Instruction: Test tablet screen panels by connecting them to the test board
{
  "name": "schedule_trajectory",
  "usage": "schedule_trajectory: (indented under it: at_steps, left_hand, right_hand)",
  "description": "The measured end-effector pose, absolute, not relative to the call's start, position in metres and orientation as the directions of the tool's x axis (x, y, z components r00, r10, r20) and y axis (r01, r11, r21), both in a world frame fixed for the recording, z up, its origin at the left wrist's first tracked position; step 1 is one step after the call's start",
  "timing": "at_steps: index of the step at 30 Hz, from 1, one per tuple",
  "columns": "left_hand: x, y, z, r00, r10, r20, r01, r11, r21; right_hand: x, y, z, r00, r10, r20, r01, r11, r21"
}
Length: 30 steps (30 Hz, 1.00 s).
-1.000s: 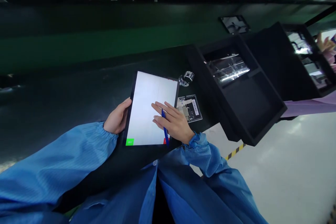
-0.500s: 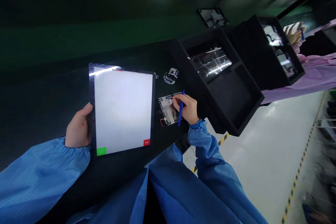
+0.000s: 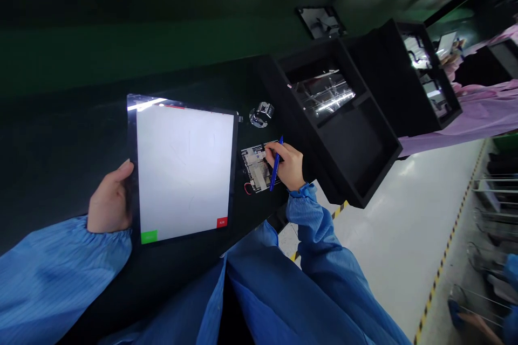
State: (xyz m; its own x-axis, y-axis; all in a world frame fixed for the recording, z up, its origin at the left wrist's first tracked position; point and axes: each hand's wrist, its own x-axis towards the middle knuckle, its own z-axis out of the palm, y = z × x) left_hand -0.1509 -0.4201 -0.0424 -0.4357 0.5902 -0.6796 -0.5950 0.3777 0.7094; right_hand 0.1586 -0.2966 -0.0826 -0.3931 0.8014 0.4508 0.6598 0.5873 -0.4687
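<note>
At the left edge of a display panel (image 3: 184,172), my left hand (image 3: 110,198) grips the side with its thumb up and its fingers hidden behind. The panel is lit white, with a green box and a red box in its lower corners. My right hand (image 3: 289,164) is closed around a blue pen (image 3: 277,164), which slants across the fingers. Under the fingertips of that hand lies a circuit board (image 3: 256,168) with silvery tape strips and a short red wire. Behind the board sits a shiny metal object (image 3: 262,114), perhaps a roll or clamp.
To the right stands a black divided tray (image 3: 356,143) with a glossy clear-wrapped panel (image 3: 326,96) in one compartment. Another black tray (image 3: 433,81) is beyond it, near a person in pink sleeves. A dark framed panel (image 3: 321,21) lies at the back.
My left hand and the left side of the display panel have shifted left, and the panel's angle has changed a little. The pen leans slightly more. My right hand stays over the circuit board.
</note>
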Motion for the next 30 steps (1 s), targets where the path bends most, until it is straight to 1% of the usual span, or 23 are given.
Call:
schedule_trajectory:
  at_steps: [2, 4, 7, 9, 10, 12, 13, 15, 18, 20, 22, 24, 27, 30]
  left_hand:
    - [-0.149, -0.421, -0.043, -0.436, 0.656, -0.616, -0.553, 0.344, 0.759]
    - [-0.147, -0.422, -0.046, -0.447, 0.702, -0.554, -0.513, 0.307, 0.802]
    - [-0.148, -0.424, -0.058, -0.48, 0.701, -0.527, -0.453, 0.316, 0.834]
    - [-0.153, -0.426, -0.07, -0.615, 0.644, -0.455, -0.301, 0.341, 0.89]
    - [-0.156, -0.428, -0.077, -0.698, 0.605, -0.383, -0.183, 0.367, 0.912]
    - [-0.162, -0.432, -0.09, -0.811, 0.546, -0.209, 0.053, 0.425, 0.904]
    - [-0.165, -0.435, -0.095, -0.827, 0.544, -0.141, 0.139, 0.442, 0.886]
    - [-0.168, -0.438, -0.103, -0.809, 0.582, -0.08, 0.225, 0.433, 0.873]
    - [-0.17, -0.44, -0.106, -0.777, 0.628, -0.055, 0.28, 0.422, 0.862]
    - [-0.169, -0.44, -0.103, -0.779, 0.623, -0.071, 0.275, 0.441, 0.854]
    - [-0.168, -0.439, -0.1, -0.785, 0.613, -0.087, 0.26, 0.455, 0.852]
    - [-0.168, -0.439, -0.098, -0.765, 0.637, -0.096, 0.26, 0.442, 0.859]
    - [-0.169, -0.439, -0.097, -0.74, 0.667, -0.087, 0.298, 0.442, 0.846]
    - [-0.17, -0.438, -0.096, -0.777, 0.624, -0.084, 0.3, 0.484, 0.822]
  right_hand:
    - [0.158, -0.297, -0.081, -0.409, 0.803, 0.433, 0.684, 0.584, -0.437]
    - [0.155, -0.301, -0.077, -0.395, 0.818, 0.418, 0.706, 0.561, -0.432]
    - [0.145, -0.316, -0.064, -0.356, 0.854, 0.379, 0.692, 0.513, -0.508]
    - [0.135, -0.326, -0.055, -0.396, 0.871, 0.29, 0.662, 0.49, -0.567]
    - [0.131, -0.33, -0.051, -0.435, 0.87, 0.231, 0.652, 0.482, -0.585]
    - [0.124, -0.333, -0.045, -0.503, 0.856, 0.119, 0.657, 0.467, -0.592]
    - [0.121, -0.333, -0.043, -0.521, 0.851, 0.073, 0.668, 0.459, -0.585]
    - [0.118, -0.33, -0.039, -0.534, 0.845, -0.002, 0.706, 0.444, -0.552]
    - [0.112, -0.323, -0.033, -0.539, 0.835, -0.111, 0.769, 0.434, -0.47]
    - [0.108, -0.32, -0.029, -0.529, 0.83, -0.176, 0.809, 0.431, -0.401]
    - [0.104, -0.319, -0.026, -0.515, 0.828, -0.224, 0.838, 0.431, -0.335]
    - [0.1, -0.317, -0.024, -0.515, 0.821, -0.244, 0.848, 0.449, -0.28]
    - [0.097, -0.314, -0.022, -0.556, 0.788, -0.265, 0.83, 0.507, -0.233]
    - [0.098, -0.31, -0.02, -0.579, 0.76, -0.296, 0.815, 0.533, -0.227]
